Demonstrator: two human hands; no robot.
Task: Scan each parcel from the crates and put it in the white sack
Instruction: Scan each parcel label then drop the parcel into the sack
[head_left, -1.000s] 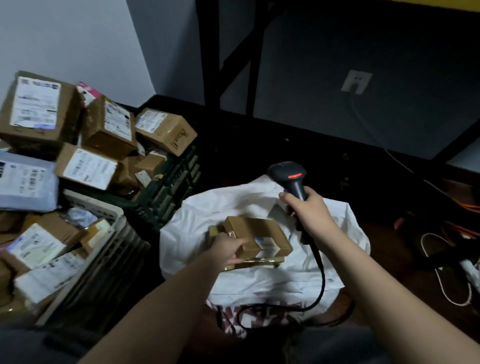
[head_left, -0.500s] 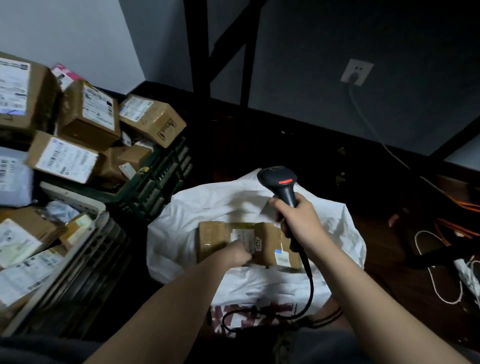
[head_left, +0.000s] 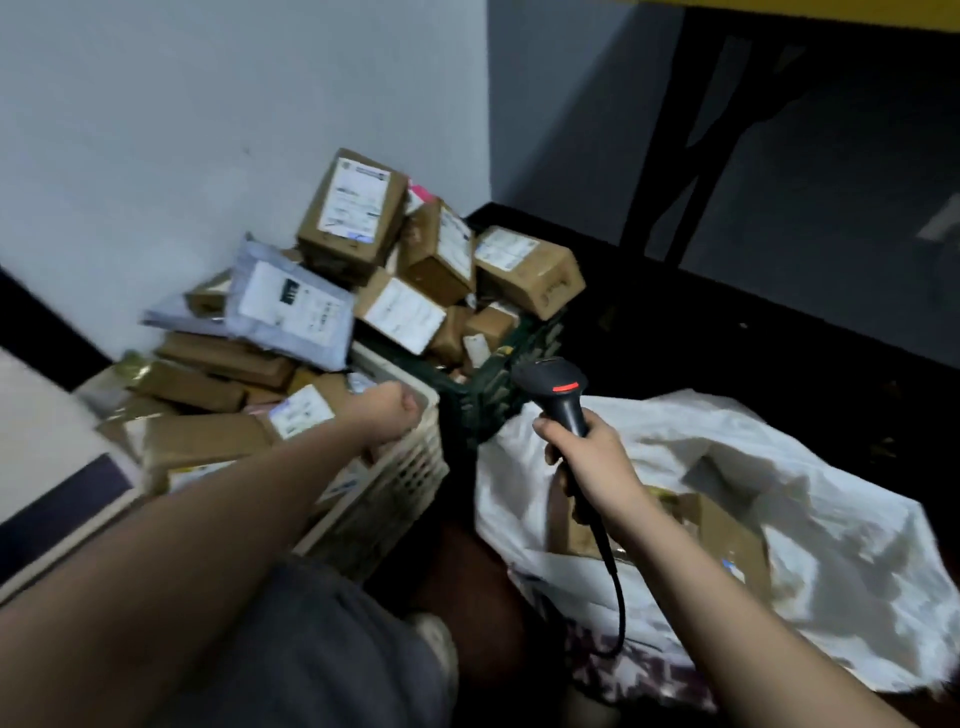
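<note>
The step in hand looks like fetching another parcel: the left hand (head_left: 387, 415) reaches over the near white crate (head_left: 400, 483), fingers curled, and whether it holds anything I cannot tell. The right hand (head_left: 592, 457) grips the barcode scanner (head_left: 558, 392) by its handle above the white sack (head_left: 810, 483), where a brown box (head_left: 727, 535) lies. Next comes lifting a parcel label-up. Motion blur smears the labels; the far green crate (head_left: 498, 384) is mostly buried.

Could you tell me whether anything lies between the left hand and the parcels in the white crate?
Nothing visible does. The left hand hovers over the white crate, just above the labelled parcels heaped there. The right hand holds the scanner off to the side.
</note>
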